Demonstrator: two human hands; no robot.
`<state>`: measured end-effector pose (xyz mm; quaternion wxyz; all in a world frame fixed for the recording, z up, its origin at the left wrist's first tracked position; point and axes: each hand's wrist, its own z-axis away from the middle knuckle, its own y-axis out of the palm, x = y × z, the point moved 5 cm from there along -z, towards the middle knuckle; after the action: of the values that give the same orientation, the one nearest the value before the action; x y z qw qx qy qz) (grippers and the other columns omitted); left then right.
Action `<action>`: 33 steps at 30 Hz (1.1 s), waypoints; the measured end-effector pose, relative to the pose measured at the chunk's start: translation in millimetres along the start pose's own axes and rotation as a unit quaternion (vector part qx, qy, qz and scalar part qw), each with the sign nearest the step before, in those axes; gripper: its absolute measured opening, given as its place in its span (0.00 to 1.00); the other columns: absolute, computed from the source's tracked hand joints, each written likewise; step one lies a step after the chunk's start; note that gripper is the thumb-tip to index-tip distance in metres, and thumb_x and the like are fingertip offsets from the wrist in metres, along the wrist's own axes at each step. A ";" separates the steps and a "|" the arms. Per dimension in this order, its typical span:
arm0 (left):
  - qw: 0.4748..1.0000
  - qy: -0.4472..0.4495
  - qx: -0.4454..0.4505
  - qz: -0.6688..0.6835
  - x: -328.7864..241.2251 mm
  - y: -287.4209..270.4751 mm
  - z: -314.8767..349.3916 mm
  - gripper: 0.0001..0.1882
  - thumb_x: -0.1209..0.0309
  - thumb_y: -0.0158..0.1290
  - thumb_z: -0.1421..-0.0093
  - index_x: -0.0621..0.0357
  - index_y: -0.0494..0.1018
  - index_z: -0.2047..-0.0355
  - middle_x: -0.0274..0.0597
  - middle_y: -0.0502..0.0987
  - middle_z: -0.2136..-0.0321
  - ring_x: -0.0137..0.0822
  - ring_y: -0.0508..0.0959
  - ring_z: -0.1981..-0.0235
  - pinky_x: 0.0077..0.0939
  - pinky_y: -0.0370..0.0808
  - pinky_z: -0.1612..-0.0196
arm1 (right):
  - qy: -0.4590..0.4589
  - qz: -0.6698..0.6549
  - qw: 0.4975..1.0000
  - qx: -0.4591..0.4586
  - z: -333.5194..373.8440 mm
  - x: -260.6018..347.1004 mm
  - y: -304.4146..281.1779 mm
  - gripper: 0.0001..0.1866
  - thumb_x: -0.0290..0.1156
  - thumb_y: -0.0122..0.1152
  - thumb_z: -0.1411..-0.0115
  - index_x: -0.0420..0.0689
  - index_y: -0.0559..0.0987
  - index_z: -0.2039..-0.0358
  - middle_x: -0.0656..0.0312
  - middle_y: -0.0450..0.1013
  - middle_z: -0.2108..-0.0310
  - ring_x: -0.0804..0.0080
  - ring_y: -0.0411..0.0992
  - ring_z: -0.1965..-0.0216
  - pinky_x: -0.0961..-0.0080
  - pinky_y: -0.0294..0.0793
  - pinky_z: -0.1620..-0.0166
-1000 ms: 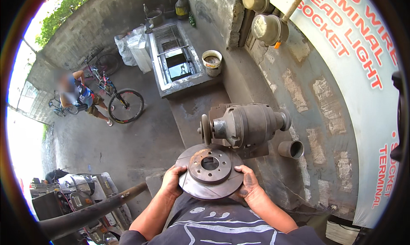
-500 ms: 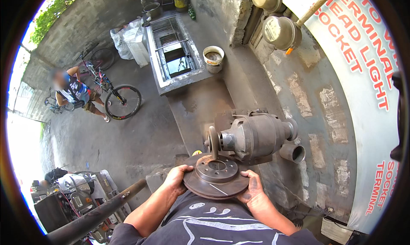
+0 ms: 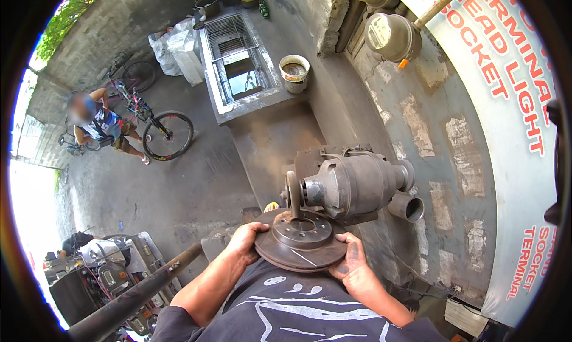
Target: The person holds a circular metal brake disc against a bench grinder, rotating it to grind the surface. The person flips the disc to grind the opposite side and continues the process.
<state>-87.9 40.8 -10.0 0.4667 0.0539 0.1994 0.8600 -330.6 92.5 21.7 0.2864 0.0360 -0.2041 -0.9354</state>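
Observation:
A dark brake disc with a raised hub and bolt holes is held level in front of my body. My left hand grips its left edge, thumb on top. On the opposite edge my right hand clasps it the same way, its fingers partly hidden below. Just beyond, a bench grinder with a grey motor housing carries a grinding wheel on its left end. The wheel's lower rim meets the disc's far side at the hub; whether they touch I cannot tell.
A metal pipe slants in at lower left beside an engine bay. A grated basin and a bucket stand beyond the grinder. At left a person stands by a bicycle. A signboard lines the right.
The disc and both hands have come up slightly toward the wheel, and the disc sits a little flatter. The whole view has shifted a little. Both hands keep their hold.

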 end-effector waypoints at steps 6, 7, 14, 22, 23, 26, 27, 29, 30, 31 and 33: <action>1.000 -0.004 -0.018 -0.007 -15.5 -7.9 9.9 0.16 0.73 0.48 0.38 0.74 0.72 0.54 0.61 0.80 0.56 0.50 0.84 0.56 0.44 0.81 0.45 | 0.024 -0.001 1.000 0.017 0.2 -9.3 13.2 0.24 0.37 0.54 0.40 0.35 0.74 0.47 0.48 0.76 0.47 0.50 0.74 0.44 0.52 0.69 0.35; 1.000 -0.002 -0.018 -0.010 -12.7 -6.3 8.0 0.15 0.73 0.48 0.37 0.74 0.72 0.54 0.61 0.80 0.56 0.50 0.84 0.56 0.44 0.81 0.45 | 0.023 -0.005 1.000 0.012 0.8 -7.8 11.1 0.24 0.37 0.53 0.40 0.34 0.74 0.47 0.48 0.76 0.46 0.50 0.74 0.44 0.52 0.69 0.35; 1.000 -0.009 -0.014 0.025 -7.5 -11.4 6.0 0.15 0.73 0.48 0.37 0.73 0.71 0.53 0.60 0.79 0.55 0.51 0.83 0.54 0.45 0.80 0.43 | 0.016 0.022 1.000 -0.007 1.2 -1.1 18.4 0.25 0.36 0.52 0.40 0.33 0.73 0.46 0.45 0.75 0.45 0.49 0.74 0.43 0.50 0.68 0.34; 1.000 -0.014 -0.009 -0.017 4.5 2.3 7.9 0.13 0.76 0.49 0.36 0.71 0.72 0.54 0.58 0.80 0.55 0.50 0.83 0.54 0.45 0.80 0.43 | 0.016 0.021 1.000 0.000 21.5 0.8 -3.1 0.27 0.37 0.51 0.39 0.33 0.72 0.44 0.45 0.74 0.44 0.47 0.74 0.43 0.53 0.68 0.34; 0.999 -0.016 -0.006 -0.027 6.1 4.2 4.2 0.13 0.76 0.49 0.36 0.71 0.72 0.54 0.58 0.80 0.55 0.49 0.83 0.54 0.44 0.80 0.43 | 0.011 0.021 1.000 -0.005 20.2 1.9 -8.2 0.25 0.37 0.52 0.40 0.34 0.73 0.45 0.46 0.75 0.45 0.48 0.74 0.45 0.54 0.68 0.35; 0.999 -0.020 -0.007 -0.027 0.8 7.5 7.3 0.12 0.75 0.49 0.36 0.71 0.72 0.55 0.58 0.80 0.55 0.49 0.84 0.55 0.45 0.80 0.43 | -0.008 0.032 0.999 -0.026 14.8 2.8 -16.0 0.22 0.37 0.54 0.40 0.36 0.76 0.51 0.48 0.78 0.49 0.50 0.76 0.48 0.55 0.70 0.38; 0.999 -0.021 -0.009 -0.031 -2.2 8.5 9.5 0.12 0.75 0.49 0.36 0.71 0.72 0.55 0.58 0.80 0.55 0.49 0.84 0.55 0.45 0.81 0.44 | -0.011 0.032 0.999 -0.025 12.3 1.2 -19.0 0.20 0.38 0.54 0.41 0.37 0.77 0.52 0.49 0.78 0.50 0.51 0.76 0.49 0.54 0.70 0.38; 0.999 -0.028 0.008 -0.027 -6.5 5.1 9.7 0.12 0.74 0.49 0.36 0.71 0.72 0.55 0.57 0.80 0.55 0.49 0.84 0.55 0.45 0.81 0.44 | -0.017 0.040 0.999 -0.021 4.8 0.6 -21.0 0.18 0.38 0.56 0.41 0.39 0.78 0.56 0.51 0.79 0.53 0.53 0.77 0.51 0.54 0.71 0.39; 0.999 -0.032 0.017 -0.026 -7.9 4.2 9.3 0.13 0.74 0.49 0.36 0.71 0.72 0.54 0.57 0.80 0.56 0.49 0.84 0.55 0.45 0.81 0.44 | -0.017 0.043 0.999 -0.024 5.5 0.3 -22.4 0.19 0.37 0.56 0.41 0.38 0.78 0.55 0.50 0.79 0.52 0.52 0.76 0.50 0.54 0.71 0.39; 0.999 -0.034 0.012 -0.035 -6.6 6.6 7.9 0.13 0.74 0.49 0.36 0.71 0.72 0.54 0.58 0.80 0.56 0.49 0.84 0.55 0.44 0.81 0.44 | -0.014 0.035 0.999 -0.023 8.3 0.4 -21.9 0.19 0.37 0.55 0.41 0.38 0.78 0.54 0.50 0.79 0.51 0.52 0.76 0.50 0.54 0.71 0.39; 0.998 -0.036 0.000 -0.041 0.9 10.9 1.8 0.14 0.74 0.49 0.36 0.71 0.72 0.53 0.58 0.80 0.56 0.49 0.84 0.55 0.44 0.81 0.44 | -0.002 0.013 1.000 -0.018 19.7 1.0 -14.8 0.21 0.37 0.55 0.41 0.37 0.77 0.52 0.49 0.78 0.50 0.51 0.76 0.49 0.53 0.70 0.38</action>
<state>-96.4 36.8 -4.2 0.5086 0.0764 0.1841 0.8376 -342.8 110.1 33.8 0.2987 0.0263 -0.1887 -0.9351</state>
